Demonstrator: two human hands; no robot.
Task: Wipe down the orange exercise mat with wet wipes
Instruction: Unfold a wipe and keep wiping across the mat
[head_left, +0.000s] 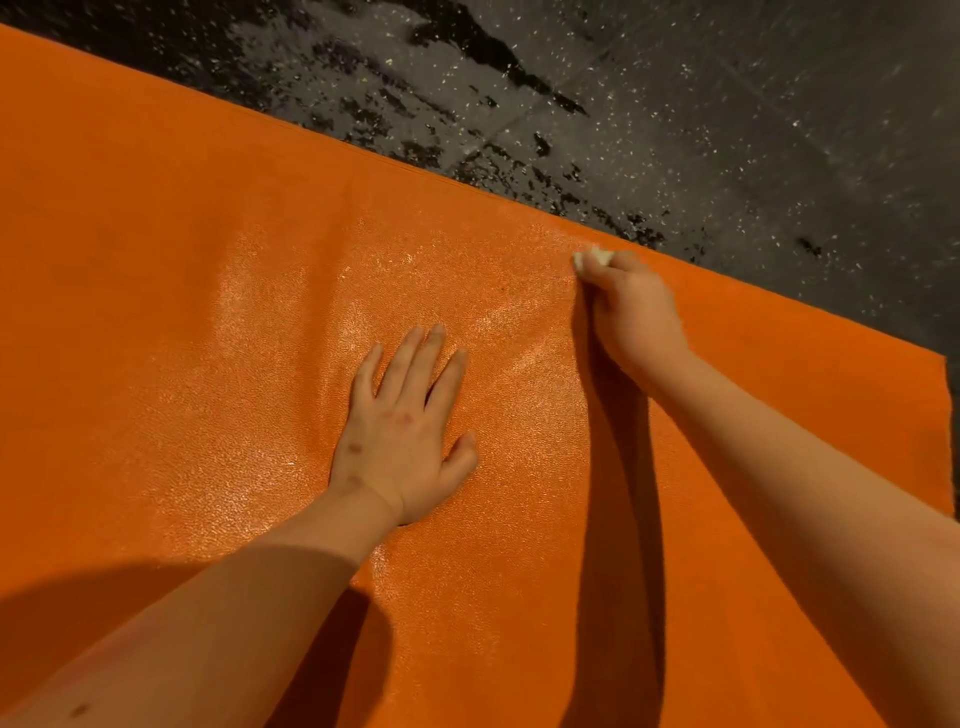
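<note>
From my feed, the orange exercise mat (156, 260) fills most of the frame. It lies flat on the floor, and its far edge runs diagonally from the upper left down to the right. Its right edge shows at the far right of the frame.

My left hand (402, 431) lies palm down on the mat near the centre, fingers (421, 358) straight and slightly spread, holding nothing. My right hand (636, 312) is right of centre and higher in the frame, close to the mat's far edge. Its fingers are curled around a bunched white wet wipe (595, 258) and press it onto the mat. Only a small wad of the wipe shows past the knuckles; the hand hides the rest.

A glistening patch (311, 338) spreads over the mat's pebbled surface in the middle of the frame, around and left of my left hand. The mat looks duller toward the left and lower right.

Both bare forearms reach in from the bottom of the frame. The right one throws a long dark shadow (618, 467) across the mat between my arms, and another shadow darkens the lower left corner.

Beyond the far edge, across the top and upper right, is dark speckled rubber flooring (753, 104) with irregular black blotches (493, 47), some of them just beside the mat's edge.
</note>
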